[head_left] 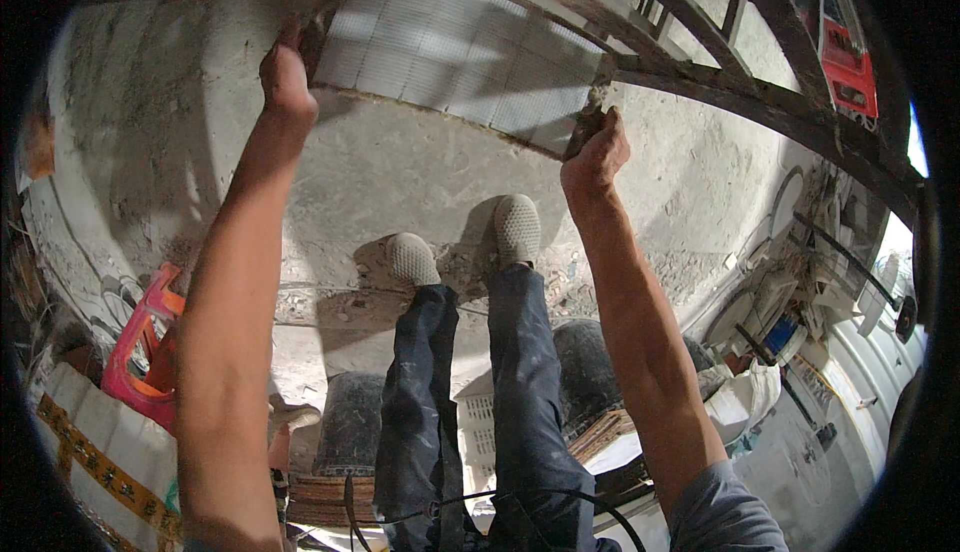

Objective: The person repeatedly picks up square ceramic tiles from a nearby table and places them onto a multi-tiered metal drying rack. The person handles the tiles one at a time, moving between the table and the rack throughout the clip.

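A flat, light-grey ribbed panel [455, 52] with dark, worn edges spans the space between my hands at the top of the head view. My left hand [288, 82] is closed round its left end, the fingers partly hidden behind the dark end piece. At the opposite end, my right hand [600, 150] grips the near right corner. The panel tilts, its right side lying nearer to me. Its far edge meets or overlaps a dark slatted rack [690, 67]; whether it rests there I cannot tell.
My shoes [517, 230] stand on a dusty concrete floor [400, 162] strewn with rubble. A red plastic piece [140, 352] lies at left, beside a taped white bundle [110, 452]. Black containers [350, 417] stand behind my legs. A red crate [848, 70] is at far right, above assorted clutter.
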### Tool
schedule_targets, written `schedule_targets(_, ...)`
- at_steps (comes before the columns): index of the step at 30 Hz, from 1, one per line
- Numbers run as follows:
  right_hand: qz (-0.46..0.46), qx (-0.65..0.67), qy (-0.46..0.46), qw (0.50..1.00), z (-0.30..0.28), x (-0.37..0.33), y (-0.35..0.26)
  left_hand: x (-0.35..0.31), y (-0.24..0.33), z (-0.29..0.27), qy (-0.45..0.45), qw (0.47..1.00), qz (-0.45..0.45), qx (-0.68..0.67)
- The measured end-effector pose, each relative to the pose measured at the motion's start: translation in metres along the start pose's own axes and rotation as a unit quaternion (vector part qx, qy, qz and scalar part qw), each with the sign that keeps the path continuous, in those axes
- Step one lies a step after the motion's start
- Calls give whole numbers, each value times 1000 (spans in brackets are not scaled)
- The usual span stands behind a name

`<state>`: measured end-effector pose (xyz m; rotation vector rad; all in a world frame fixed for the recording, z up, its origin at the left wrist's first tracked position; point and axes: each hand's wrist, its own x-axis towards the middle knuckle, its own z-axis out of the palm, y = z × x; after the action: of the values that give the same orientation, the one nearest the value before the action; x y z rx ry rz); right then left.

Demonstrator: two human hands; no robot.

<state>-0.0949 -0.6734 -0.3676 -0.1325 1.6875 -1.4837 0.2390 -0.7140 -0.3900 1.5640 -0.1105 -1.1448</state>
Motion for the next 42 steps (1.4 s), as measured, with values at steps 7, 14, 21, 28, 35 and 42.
schedule_targets(7,-30,-151,55,986,-26,17,-10,-85,-25,-33,39,997,-53,-41)
schedule_targets(14,-49,-199,-120,972,-15,40,-38,-159,-51,-44,129,990,-35,-41)
schedule_targets(21,47,-108,-160,980,5,51,-46,-210,-74,-53,216,976,-30,22)
schedule_targets(28,214,61,-190,956,1,52,-27,-223,-94,-49,263,951,-93,-133)
schedule_targets(35,250,217,-352,876,-29,51,-11,-229,-90,-27,282,941,-109,-148)
schedule_targets(42,-277,-454,-283,798,-7,83,-14,-262,-132,5,81,831,92,543)
